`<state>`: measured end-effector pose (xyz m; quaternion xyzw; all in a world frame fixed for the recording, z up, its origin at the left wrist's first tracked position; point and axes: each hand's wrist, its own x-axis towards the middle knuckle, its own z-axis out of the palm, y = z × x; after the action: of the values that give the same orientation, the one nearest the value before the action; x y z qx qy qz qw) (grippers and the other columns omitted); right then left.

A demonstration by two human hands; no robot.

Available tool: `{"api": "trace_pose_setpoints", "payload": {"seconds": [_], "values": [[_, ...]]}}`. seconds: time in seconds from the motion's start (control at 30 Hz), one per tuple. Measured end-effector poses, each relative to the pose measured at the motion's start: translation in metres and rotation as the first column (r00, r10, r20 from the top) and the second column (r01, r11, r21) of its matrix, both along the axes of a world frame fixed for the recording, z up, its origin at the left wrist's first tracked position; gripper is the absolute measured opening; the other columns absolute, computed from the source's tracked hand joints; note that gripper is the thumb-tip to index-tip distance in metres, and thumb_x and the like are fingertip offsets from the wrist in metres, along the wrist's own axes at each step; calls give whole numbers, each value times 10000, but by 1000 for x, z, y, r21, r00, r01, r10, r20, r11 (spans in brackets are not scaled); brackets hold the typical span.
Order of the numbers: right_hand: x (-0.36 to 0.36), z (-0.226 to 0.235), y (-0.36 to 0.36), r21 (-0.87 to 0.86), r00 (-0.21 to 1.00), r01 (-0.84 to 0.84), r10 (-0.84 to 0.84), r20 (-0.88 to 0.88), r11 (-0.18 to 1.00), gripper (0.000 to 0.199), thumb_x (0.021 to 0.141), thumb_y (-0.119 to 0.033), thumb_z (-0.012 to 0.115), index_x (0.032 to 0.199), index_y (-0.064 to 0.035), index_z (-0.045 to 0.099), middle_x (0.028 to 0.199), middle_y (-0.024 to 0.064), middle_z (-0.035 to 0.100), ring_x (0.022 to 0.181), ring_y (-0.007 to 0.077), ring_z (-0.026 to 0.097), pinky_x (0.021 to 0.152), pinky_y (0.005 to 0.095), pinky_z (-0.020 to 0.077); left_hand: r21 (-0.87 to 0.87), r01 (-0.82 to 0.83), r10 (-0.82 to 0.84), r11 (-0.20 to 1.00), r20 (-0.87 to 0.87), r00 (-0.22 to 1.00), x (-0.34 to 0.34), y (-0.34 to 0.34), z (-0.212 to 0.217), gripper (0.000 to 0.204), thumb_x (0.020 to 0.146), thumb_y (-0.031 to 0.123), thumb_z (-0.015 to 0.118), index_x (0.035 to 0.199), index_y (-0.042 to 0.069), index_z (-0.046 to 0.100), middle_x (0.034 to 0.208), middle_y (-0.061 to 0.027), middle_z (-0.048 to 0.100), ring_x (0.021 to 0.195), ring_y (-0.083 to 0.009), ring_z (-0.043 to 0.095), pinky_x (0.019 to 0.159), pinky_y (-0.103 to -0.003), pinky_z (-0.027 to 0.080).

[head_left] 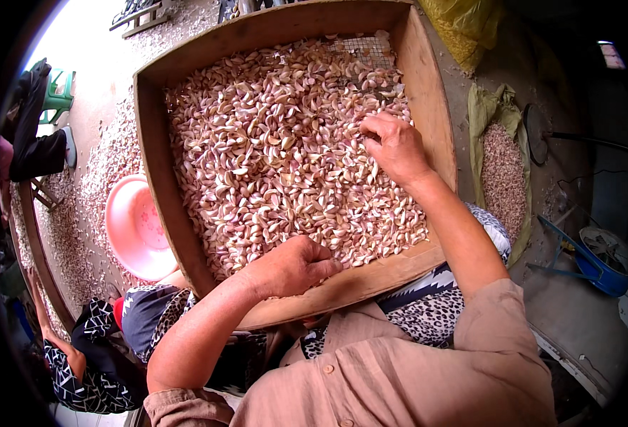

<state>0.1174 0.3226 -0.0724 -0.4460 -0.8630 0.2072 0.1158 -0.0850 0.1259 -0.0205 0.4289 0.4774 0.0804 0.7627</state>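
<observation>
A square wooden-framed sieve (pixel 428 92) rests across my lap, spread with loose garlic cloves (pixel 278 156) in pinkish-white skins. Its wire mesh (pixel 371 53) shows through at the far right corner. My left hand (pixel 292 267) is closed over the cloves by the near edge, its fingers curled under and the thumb lying toward the right. Over the right side of the cloves, my right hand (pixel 397 148) has its fingers bent in toward the thumb. Whatever either hand has between its fingers is hidden or too small to make out.
Left of the sieve stands a pink basin (pixel 139 228), with cloves scattered on the floor (pixel 107 164) around it. An open sack (pixel 502 171) of small pinkish pieces lies at right. Beyond are a yellow sack (pixel 463 28), blue container (pixel 605 263) and green stool (pixel 57 96). People sit at left.
</observation>
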Motion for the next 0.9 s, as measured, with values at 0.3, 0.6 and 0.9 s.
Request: {"api": "trace_pose_setpoints", "payload": {"seconds": [0.3,0.6,0.9], "values": [[0,-3,0,17,997,-71,71,24,997,191,794,-77,669,982,-72,706,996,99,695,908,310,680,809,406,554,-1,24,-24,1000,-27,999,-1,3,4,338,1012,305,652,1009,-24,730,720,-21,652,675,-78,547,622,-295,491],[-4,-5,-2,100,992,-39,27,122,994,121,812,-100,671,919,-51,699,927,116,689,843,323,687,756,434,560,55,7,-6,998,-25,1000,-4,4,6,337,1012,292,649,903,-21,710,643,1,567,629,-62,463,560,-302,438],[-2,-1,1,127,999,-13,6,54,992,18,776,-96,660,773,-81,669,804,124,669,779,324,690,724,470,565,7,-37,37,999,1,999,-3,7,12,392,1019,302,637,789,-16,650,576,23,465,584,-72,402,524,-318,389]]}}
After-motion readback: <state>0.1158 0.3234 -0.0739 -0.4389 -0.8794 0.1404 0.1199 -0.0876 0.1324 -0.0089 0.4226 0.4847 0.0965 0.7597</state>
